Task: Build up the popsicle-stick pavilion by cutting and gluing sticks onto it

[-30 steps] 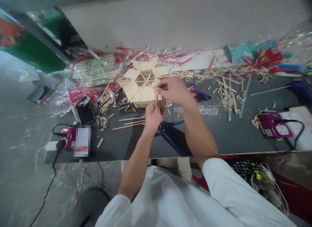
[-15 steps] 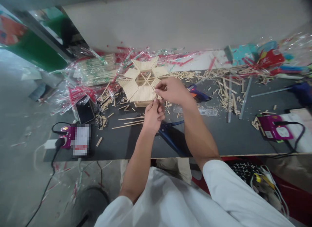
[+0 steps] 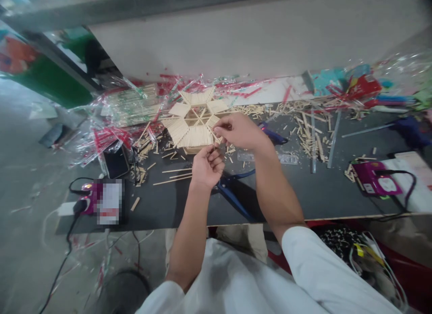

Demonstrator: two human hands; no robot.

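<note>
A star-shaped model point(image 3: 194, 120) made of thin wooden sticks lies on the dark worktable point(image 3: 297, 192). My right hand point(image 3: 241, 132) rests at the model's right edge, thumb and fingers pinched on a thin stick point(image 3: 215, 136) there. My left hand point(image 3: 207, 165) sits just below the model's near edge with fingers curled; whether anything is in them is hidden. Blue-handled scissors point(image 3: 231, 192) lie on the table under my forearms.
Loose sticks point(image 3: 175, 175) and offcuts point(image 3: 312, 134) litter the table. A glue gun point(image 3: 275, 136) and a clear ruler point(image 3: 266, 157) lie right of the model. Crumpled cellophane point(image 3: 114, 120) heaps at the left, a phone point(image 3: 116, 162) and purple devices point(image 3: 374, 183) at each end.
The view has shifted slightly. My left hand has dropped a little from the model's edge and curled its fingers; my right hand keeps its pinch at the right edge.
</note>
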